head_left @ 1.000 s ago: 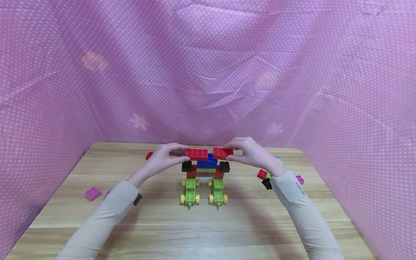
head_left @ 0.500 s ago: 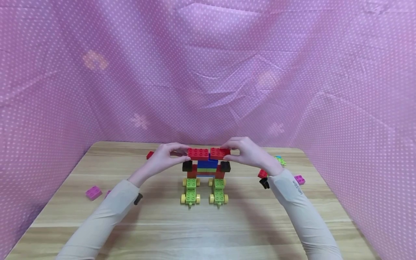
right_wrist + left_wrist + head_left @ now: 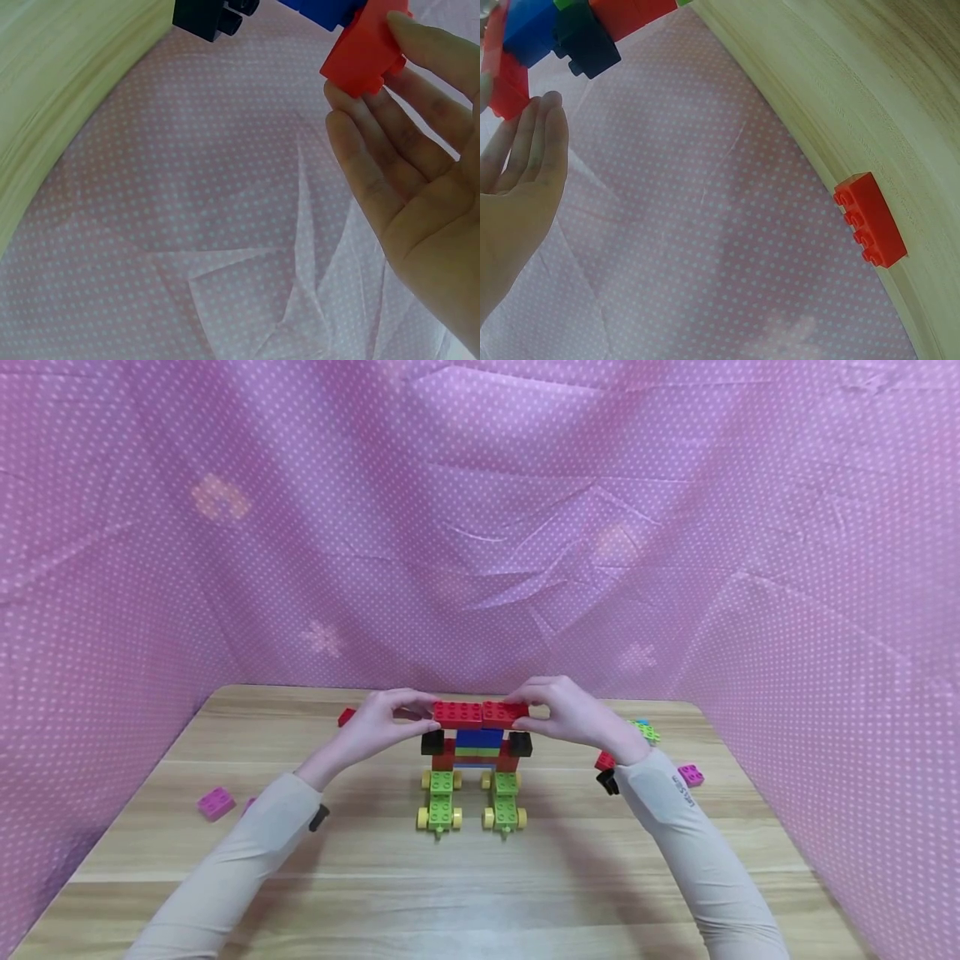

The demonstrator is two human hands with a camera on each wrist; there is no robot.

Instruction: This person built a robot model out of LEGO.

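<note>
1. The model [image 3: 474,768] stands on the table [image 3: 480,877], mid-width and toward the far edge; everything below is placed relative to it.
2. The left brick [image 3: 457,714], red, sits on the model's top, left half. Its long axis runs left to right, studs up, level as far as the head view shows.
3. The right brick [image 3: 505,713], also red, sits on the top's right half, end to end with the left brick; in the head view the two appear to touch, forming one red bar across the top.
4. The left hand [image 3: 381,724] is just left of the model's top and pinches the left brick's outer end between thumb and fingers. The left wrist view shows its fingers [image 3: 536,142] held together and nearly straight against the red end [image 3: 506,86].
5. The right hand [image 3: 572,710] is just right of the top and pinches the right brick's outer end. In the right wrist view the thumb lies on top of the brick [image 3: 366,45] and the fingers [image 3: 375,157] beneath it.
6. Under the red bar is a blue block [image 3: 478,739], with a black block [image 3: 432,742] jutting left and another [image 3: 520,743] right.
7. Two green wheeled bases [image 3: 439,802] [image 3: 504,800] at the foot run toward the viewer, crosswise to the bar.
8. A spare red brick [image 3: 346,717] lies left of the model near the table's far edge, and a pink brick [image 3: 216,803] is well apart on the left.
9. Right of the model, loose bricks [image 3: 647,732] lie beside the right wrist.
</note>
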